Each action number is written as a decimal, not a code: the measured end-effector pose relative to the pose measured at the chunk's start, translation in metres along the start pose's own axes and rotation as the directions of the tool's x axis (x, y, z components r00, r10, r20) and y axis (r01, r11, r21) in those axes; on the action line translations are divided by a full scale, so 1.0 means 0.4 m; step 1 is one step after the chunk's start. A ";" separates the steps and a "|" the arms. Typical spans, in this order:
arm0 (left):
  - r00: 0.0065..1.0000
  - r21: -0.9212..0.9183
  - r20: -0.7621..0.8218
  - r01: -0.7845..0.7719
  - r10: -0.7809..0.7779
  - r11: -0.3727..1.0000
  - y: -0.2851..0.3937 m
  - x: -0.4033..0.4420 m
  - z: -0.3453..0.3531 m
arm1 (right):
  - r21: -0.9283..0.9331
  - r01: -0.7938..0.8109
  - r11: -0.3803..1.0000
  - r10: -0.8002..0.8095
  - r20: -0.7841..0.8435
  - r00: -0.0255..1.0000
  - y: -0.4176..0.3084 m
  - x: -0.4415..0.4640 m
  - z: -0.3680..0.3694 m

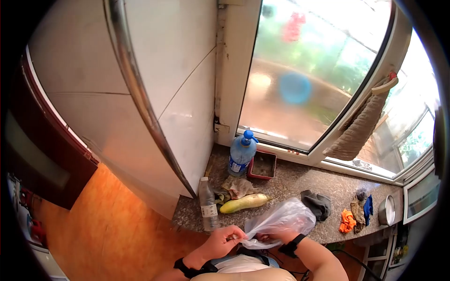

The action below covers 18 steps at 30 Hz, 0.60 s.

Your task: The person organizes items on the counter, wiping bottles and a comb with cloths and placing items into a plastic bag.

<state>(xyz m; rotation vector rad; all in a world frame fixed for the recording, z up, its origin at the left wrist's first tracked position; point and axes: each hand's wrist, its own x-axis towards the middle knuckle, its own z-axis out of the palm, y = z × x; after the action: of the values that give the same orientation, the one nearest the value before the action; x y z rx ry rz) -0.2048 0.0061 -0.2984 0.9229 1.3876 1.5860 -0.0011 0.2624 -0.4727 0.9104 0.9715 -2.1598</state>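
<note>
A clear plastic bag is held near the front edge of the counter. My left hand is closed in a pinch on the gathered left end of the bag. My right hand is at the bag's near side, partly covered by the film, so its fingers are hard to make out. Just beyond the bag lies a yellow-green, cucumber-shaped vegetable. To its left is a transparent plastic bottle with a white label. A crumpled dark grey cloth touches or nearly touches the bag's right side.
A blue pump bottle and a red-rimmed tray stand by the window. Crumpled wrapping lies behind the vegetable. Rightward are an orange cloth, a blue cloth and a metal bowl. A tiled wall bounds the left.
</note>
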 end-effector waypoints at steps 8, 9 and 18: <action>0.970 0.076 0.009 0.240 -0.241 0.968 -0.022 -0.006 -0.009 | -0.946 0.119 -0.302 -0.634 0.292 0.716 -0.138 -0.214 0.171; 0.972 0.079 0.006 0.234 -0.235 0.969 -0.020 0.003 -0.005 | -0.991 0.119 -0.069 -0.667 0.134 0.733 -0.136 -0.234 0.201; 0.955 -0.003 0.140 0.263 -0.260 0.965 -0.052 0.048 0.034 | -0.907 0.420 -0.036 -0.790 0.284 0.544 -0.351 -0.418 0.460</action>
<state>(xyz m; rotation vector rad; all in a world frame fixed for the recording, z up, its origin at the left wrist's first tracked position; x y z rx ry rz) -0.1978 0.0303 -0.3171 0.7847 1.3319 1.3103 -0.0680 0.2326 -0.1969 0.1056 2.9058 -1.3442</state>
